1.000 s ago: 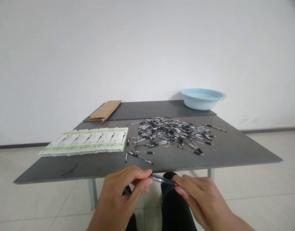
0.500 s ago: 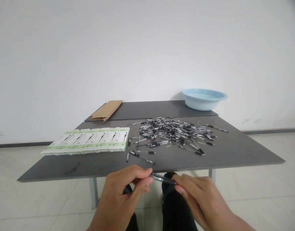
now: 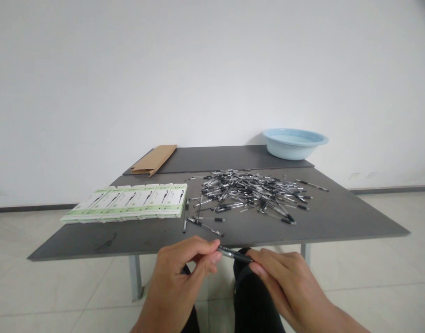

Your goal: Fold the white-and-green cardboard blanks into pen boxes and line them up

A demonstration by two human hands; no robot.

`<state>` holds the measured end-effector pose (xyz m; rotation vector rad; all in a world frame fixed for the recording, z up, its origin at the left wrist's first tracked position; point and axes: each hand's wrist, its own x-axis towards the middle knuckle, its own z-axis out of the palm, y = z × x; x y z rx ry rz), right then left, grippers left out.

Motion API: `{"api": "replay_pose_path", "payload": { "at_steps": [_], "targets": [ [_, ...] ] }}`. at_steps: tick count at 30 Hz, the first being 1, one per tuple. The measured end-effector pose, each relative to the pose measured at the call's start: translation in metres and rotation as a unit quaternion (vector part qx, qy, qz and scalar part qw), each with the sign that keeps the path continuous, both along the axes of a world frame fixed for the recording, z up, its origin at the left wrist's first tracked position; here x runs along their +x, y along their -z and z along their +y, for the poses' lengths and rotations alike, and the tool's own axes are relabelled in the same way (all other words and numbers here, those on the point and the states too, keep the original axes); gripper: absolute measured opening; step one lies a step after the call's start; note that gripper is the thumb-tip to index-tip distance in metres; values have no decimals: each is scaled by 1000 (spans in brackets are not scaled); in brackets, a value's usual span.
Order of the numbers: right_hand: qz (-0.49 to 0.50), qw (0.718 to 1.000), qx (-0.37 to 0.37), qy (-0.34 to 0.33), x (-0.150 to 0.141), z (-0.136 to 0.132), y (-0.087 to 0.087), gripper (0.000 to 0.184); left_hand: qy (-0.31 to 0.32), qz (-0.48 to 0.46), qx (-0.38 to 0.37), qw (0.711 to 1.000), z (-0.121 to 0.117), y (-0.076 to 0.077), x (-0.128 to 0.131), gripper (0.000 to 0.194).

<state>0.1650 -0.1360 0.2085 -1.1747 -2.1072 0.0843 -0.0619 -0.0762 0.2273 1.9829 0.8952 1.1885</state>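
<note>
A clear-barrelled pen (image 3: pixel 235 254) with a dark grip is held between my two hands, just off the table's near edge. My left hand (image 3: pixel 187 270) pinches its left end between thumb and fingers. At the other end, my right hand (image 3: pixel 285 273) closes on the dark part, and its fingers cover the tip. Beyond them lies a large heap of similar pens (image 3: pixel 247 189) on the dark table. A few loose pens (image 3: pixel 205 226) lie between the heap and the near edge.
Overlapping green-and-white pen boxes (image 3: pixel 129 201) lie in a row on the left of the grey table (image 3: pixel 323 222). Farther back is a brown paper bag (image 3: pixel 155 158). A light blue basin (image 3: pixel 292 148) stands at the back right, by the wall.
Both hands stay around the pen with almost no movement. The pen and right fingertips have shifted very slightly left.
</note>
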Motion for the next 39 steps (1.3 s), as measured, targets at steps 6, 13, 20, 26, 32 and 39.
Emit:
{"api": "replay_pose_path", "payload": {
  "at_steps": [6,13,20,26,32,39],
  "targets": [
    [7,1000,4,7,-3,2,7,31,-2,-5,-9,1000,2,5,-2,12],
    [34,999,-35,20,-4,7,11,29,-20,-14,0,1000,1,10,-2,12],
    [101,992,-79,15,-11,13,17,30,-36,-26,-5,999,2,14,0,12],
    [106,988,-114,12,-15,20,11,33,-38,-15,-24,999,6,20,-3,11],
    [134,968,-211,14,-17,20,25,32,-34,46,-84,995,3,33,-16,14],
    [186,936,-297,-23,-16,19,46,17,-12,92,-167,982,-4,41,-39,11]
  ]
}}
